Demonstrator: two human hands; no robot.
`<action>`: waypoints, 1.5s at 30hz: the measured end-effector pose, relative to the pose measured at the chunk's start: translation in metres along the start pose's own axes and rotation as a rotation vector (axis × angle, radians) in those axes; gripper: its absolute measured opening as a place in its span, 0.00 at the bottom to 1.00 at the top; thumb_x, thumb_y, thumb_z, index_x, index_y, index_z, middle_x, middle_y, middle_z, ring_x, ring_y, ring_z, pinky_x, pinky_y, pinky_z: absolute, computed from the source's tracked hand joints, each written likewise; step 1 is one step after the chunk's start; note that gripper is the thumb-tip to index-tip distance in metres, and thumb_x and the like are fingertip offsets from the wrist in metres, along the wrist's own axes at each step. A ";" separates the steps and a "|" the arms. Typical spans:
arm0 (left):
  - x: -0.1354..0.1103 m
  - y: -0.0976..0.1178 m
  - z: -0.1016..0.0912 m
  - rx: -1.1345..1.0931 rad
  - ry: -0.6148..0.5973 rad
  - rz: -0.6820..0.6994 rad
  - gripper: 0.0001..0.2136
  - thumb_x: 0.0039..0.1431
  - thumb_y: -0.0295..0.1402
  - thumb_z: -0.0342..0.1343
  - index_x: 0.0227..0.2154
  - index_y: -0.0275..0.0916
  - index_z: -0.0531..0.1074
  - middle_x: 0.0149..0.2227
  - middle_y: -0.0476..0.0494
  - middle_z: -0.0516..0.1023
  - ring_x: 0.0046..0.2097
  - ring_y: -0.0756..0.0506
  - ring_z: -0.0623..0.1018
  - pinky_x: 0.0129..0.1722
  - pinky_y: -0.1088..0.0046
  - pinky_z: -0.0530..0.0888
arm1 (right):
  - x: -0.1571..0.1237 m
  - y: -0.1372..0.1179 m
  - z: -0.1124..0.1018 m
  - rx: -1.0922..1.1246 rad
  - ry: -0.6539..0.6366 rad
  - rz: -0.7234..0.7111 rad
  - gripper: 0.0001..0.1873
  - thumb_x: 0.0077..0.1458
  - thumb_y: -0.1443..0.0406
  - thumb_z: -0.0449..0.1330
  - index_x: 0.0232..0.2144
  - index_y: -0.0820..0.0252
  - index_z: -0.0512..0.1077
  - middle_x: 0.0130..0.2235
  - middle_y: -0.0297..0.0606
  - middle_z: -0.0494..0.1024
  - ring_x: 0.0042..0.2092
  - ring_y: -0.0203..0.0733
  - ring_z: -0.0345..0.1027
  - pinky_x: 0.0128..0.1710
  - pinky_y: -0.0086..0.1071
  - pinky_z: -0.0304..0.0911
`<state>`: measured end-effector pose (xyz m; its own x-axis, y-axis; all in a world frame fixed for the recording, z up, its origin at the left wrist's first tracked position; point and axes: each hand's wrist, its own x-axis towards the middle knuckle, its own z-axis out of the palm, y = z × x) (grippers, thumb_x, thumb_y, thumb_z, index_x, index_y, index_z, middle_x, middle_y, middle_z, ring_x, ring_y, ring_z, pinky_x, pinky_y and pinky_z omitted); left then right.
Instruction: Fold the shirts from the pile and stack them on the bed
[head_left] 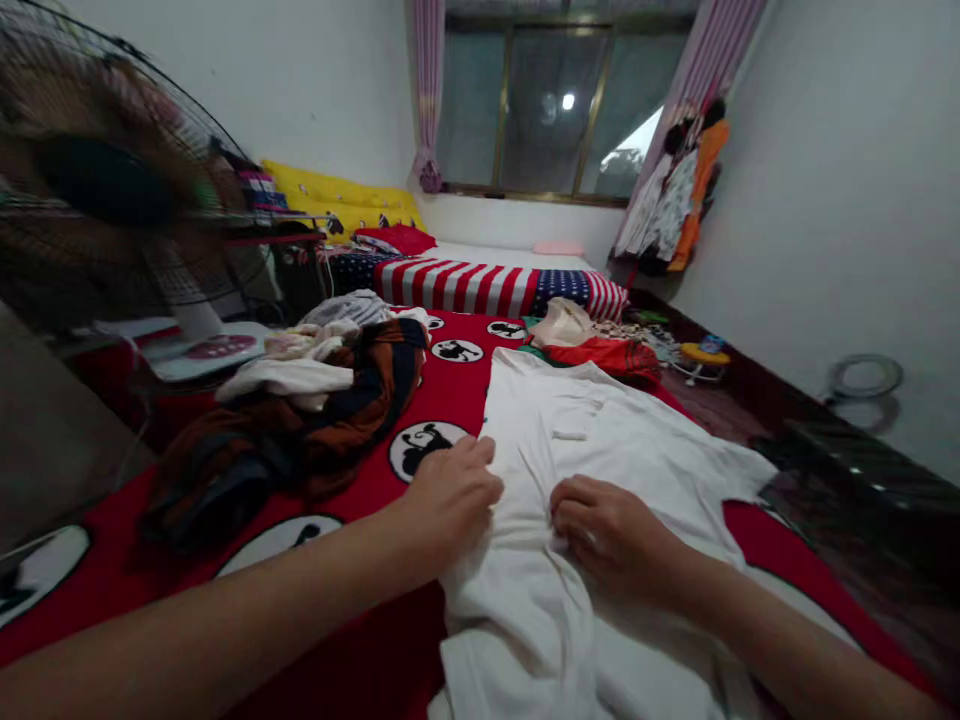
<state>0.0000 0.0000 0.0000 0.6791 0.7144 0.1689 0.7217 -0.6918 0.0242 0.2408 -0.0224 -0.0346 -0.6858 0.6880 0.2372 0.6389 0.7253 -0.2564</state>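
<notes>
A white T-shirt (622, 440) lies spread over the red patterned bedspread (360, 540), wrinkled along its middle and lower part. My left hand (454, 495) is closed on the left side of the cloth, fingers curled, slightly blurred. To its right, my right hand (600, 520) pinches the fabric near the middle, and folds run between the two hands. The fingertips of both hands are partly hidden. A small pocket or label patch shows on the shirt beyond my hands.
A pile of mixed clothes (315, 380) sits left of the shirt. Beyond it lie red and beige garments (592, 345). An electric fan (112, 180) stands at the left. A second bed with a striped cover (465, 285) is under the window, and clothes hang (682, 200) at the right wall.
</notes>
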 end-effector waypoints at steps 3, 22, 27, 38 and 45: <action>0.010 0.008 0.010 -0.171 -0.014 0.249 0.07 0.57 0.31 0.56 0.38 0.41 0.75 0.45 0.43 0.74 0.45 0.43 0.74 0.43 0.69 0.72 | -0.004 0.000 -0.001 0.017 -0.018 0.003 0.12 0.46 0.79 0.53 0.30 0.59 0.66 0.36 0.37 0.71 0.38 0.39 0.62 0.38 0.31 0.57; -0.003 -0.027 0.031 -0.221 0.060 0.327 0.14 0.66 0.38 0.46 0.31 0.37 0.72 0.42 0.41 0.73 0.42 0.45 0.73 0.42 0.71 0.69 | -0.009 0.003 -0.011 0.056 -0.081 -0.051 0.09 0.52 0.76 0.51 0.33 0.59 0.64 0.37 0.39 0.70 0.38 0.41 0.61 0.39 0.34 0.56; -0.002 -0.031 0.028 -0.176 0.033 0.337 0.17 0.68 0.37 0.43 0.28 0.37 0.71 0.35 0.43 0.74 0.39 0.46 0.73 0.41 0.70 0.68 | -0.004 0.002 -0.022 0.052 -0.145 -0.066 0.07 0.52 0.75 0.52 0.31 0.59 0.65 0.35 0.38 0.70 0.37 0.39 0.62 0.38 0.32 0.57; 0.040 -0.015 0.046 -0.165 0.099 0.089 0.28 0.65 0.42 0.47 0.62 0.30 0.56 0.65 0.29 0.58 0.65 0.39 0.59 0.61 0.62 0.60 | 0.040 0.023 -0.003 -0.146 0.163 0.133 0.20 0.60 0.64 0.52 0.54 0.64 0.67 0.57 0.51 0.69 0.58 0.48 0.62 0.56 0.43 0.59; 0.021 -0.035 0.058 -0.011 -0.114 0.085 0.33 0.65 0.51 0.40 0.65 0.30 0.52 0.68 0.30 0.47 0.69 0.38 0.51 0.65 0.60 0.52 | -0.006 0.039 0.008 -0.232 -0.097 0.321 0.33 0.64 0.52 0.45 0.66 0.62 0.53 0.68 0.47 0.51 0.68 0.49 0.45 0.63 0.51 0.49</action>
<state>-0.0030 0.0453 -0.0541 0.7488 0.6603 0.0574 0.6601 -0.7508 0.0255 0.2669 0.0021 -0.0536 -0.4615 0.8829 0.0869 0.8798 0.4681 -0.0825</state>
